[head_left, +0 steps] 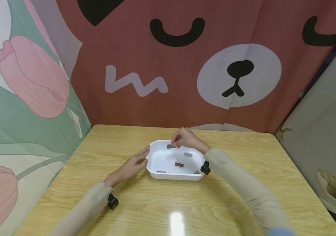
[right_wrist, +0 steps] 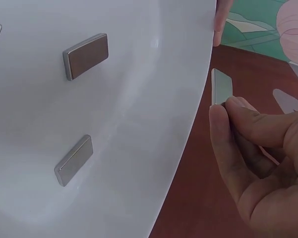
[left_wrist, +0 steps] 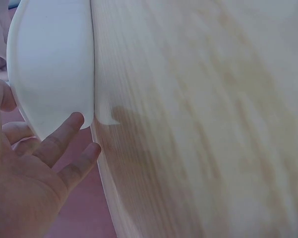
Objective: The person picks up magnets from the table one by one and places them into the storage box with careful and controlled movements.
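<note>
A white shallow plastic tray (head_left: 156, 154) sits on the table. My right hand (head_left: 185, 137) is over its far rim and pinches a small flat silver metal block (right_wrist: 222, 88) between thumb and fingers. Inside the tray lie several similar blocks, among them a brownish-faced one (right_wrist: 87, 58) and a silver one (right_wrist: 74, 161). My left hand (head_left: 132, 166) is at the tray's left end, fingers extended along the outside, fingertips right at the wall (left_wrist: 54, 64).
The wooden table (head_left: 120, 141) runs around the tray on all sides. Behind it hangs a reddish-brown cloth (head_left: 156, 111) with a cartoon animal face. Patterned curtains with flowers (head_left: 35, 75) and leaves close in the left and right.
</note>
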Action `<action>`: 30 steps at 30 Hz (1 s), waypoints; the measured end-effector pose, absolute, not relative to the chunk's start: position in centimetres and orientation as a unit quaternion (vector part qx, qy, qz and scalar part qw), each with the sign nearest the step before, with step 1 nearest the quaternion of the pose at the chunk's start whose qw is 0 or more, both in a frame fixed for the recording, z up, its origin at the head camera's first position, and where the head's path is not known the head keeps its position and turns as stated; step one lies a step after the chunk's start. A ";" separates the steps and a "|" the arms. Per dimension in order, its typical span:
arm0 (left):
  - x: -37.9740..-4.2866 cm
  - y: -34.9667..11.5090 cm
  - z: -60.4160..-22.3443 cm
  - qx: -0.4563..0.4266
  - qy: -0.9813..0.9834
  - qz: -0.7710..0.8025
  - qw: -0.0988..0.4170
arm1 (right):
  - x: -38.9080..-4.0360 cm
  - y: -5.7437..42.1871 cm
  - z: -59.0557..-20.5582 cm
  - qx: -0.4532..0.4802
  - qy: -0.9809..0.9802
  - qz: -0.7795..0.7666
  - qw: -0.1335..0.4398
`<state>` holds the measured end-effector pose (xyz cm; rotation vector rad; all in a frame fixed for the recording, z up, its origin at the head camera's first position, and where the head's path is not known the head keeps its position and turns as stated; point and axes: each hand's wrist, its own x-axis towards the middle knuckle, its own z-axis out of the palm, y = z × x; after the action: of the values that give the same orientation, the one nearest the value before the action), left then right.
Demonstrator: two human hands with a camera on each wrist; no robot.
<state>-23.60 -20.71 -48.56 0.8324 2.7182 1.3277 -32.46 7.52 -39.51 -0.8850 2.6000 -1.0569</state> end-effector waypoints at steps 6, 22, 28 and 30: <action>-23.4 -20.6 -48.4 0.268 0.867 0.420 -0.004 | -33.1 6.9 -40.0 -0.305 0.884 -0.342 0.099; -23.4 -20.7 -48.5 0.265 0.870 0.416 -0.004 | -34.2 5.6 -41.0 -0.326 0.881 -0.324 0.115; -23.5 -20.6 -48.5 0.269 0.869 0.415 -0.005 | -34.4 4.8 -41.5 -0.333 0.882 -0.310 0.125; -23.5 -20.6 -48.5 0.273 0.868 0.415 -0.009 | -34.5 4.5 -41.6 -0.336 0.882 -0.305 0.129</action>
<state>-23.48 -20.61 -48.53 0.8634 2.7416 1.3130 -34.50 4.50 -41.63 -0.9778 2.5637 -0.8861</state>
